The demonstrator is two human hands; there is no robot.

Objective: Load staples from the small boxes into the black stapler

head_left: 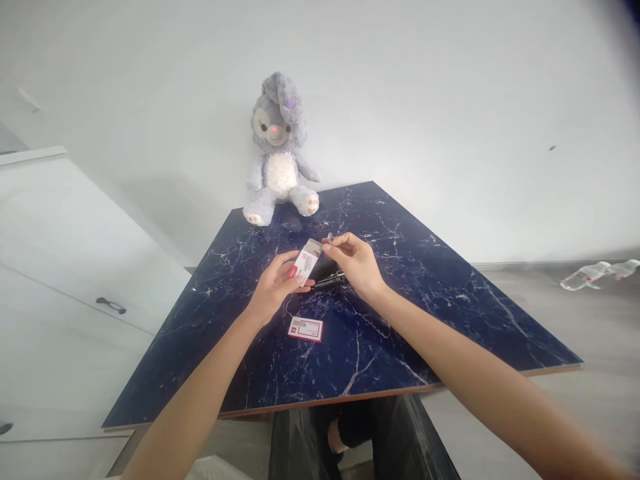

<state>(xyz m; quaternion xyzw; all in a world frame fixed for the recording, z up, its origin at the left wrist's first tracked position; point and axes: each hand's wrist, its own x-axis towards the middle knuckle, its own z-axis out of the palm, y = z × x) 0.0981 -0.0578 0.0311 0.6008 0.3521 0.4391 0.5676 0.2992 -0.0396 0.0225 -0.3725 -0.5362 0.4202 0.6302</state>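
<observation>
My left hand (271, 285) grips a small white and red staple box (305, 265) above the table, its top end uncovered and tilted toward my right. Right beside that opening, my right hand (361, 264) pinches a small grey metal piece (329, 237), which looks like a strip of staples. Beneath and between both hands lies a black stapler (327, 275), partly hidden by them. Closer to me, a flat white box part with a red border (306, 329) lies on the tabletop, touched by neither hand.
A grey plush rabbit (281, 175) sits at the far edge of the dark blue marbled table (410, 320), against the wall. White drawers (65, 267) stand at the left. Clear plastic bottles (585, 275) lie on the floor to the right.
</observation>
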